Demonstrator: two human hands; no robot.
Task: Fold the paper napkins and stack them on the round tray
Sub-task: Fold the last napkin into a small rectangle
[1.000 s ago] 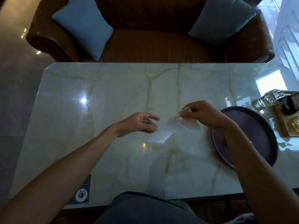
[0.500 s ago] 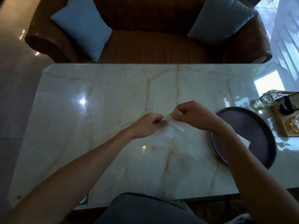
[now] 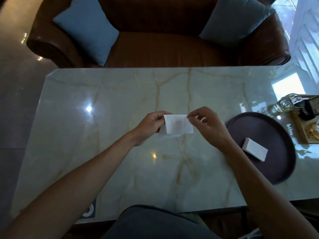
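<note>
A white paper napkin is stretched flat between my two hands, just above the middle of the marble table. My left hand pinches its left edge and my right hand pinches its top right corner. A dark round tray lies on the table to the right of my right forearm. On the tray rests a small stack of folded white napkins.
A clear glass bottle lies on its side behind the tray, beside a wooden box at the table's right edge. A brown leather sofa with two blue cushions stands beyond the table.
My hands came together on the napkin, then drew apart, and the napkin is now spread out as a flat rectangle between them. My right forearm has shifted, so the folded stack on the tray shows.
</note>
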